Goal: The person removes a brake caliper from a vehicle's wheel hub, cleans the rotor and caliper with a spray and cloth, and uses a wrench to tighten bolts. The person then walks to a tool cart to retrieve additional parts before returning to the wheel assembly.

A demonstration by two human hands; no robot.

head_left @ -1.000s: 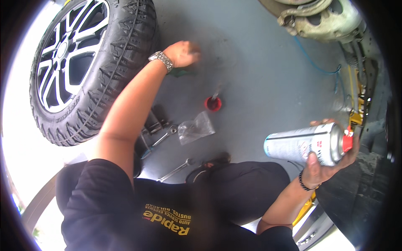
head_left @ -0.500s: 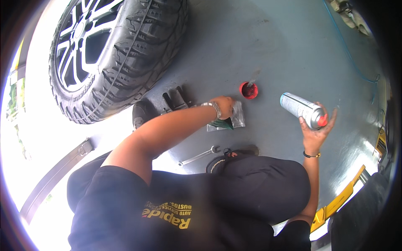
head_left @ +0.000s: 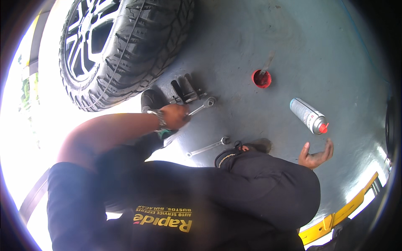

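My left hand (head_left: 176, 116), wearing a metal bracelet, is closed low over the floor. Just below it shows a bit of green (head_left: 166, 133) from a clear plastic bag, which it appears to grip; the fingertips are mostly hidden. Beside those fingers a wrench (head_left: 202, 108) slants away, and whether they touch it is unclear. My right hand (head_left: 317, 155) is empty, its fingers apart and partly curled. Just beyond it, a silver spray can (head_left: 308, 116) with a red nozzle appears to lie on its side, apart from the fingers.
On the grey floor (head_left: 226, 37) stands a red cup (head_left: 262, 79) with a flat tool in it. A second wrench (head_left: 208, 147) lies near my foot. Metal brackets (head_left: 184, 89) sit beside the large tire (head_left: 138, 50). A yellow metal bar (head_left: 339, 215) runs along the lower right.
My right hand has let go of the spray can and drawn back toward me. My left hand has moved left with the plastic bag, and a wrench now shows beside it. The view has shifted.
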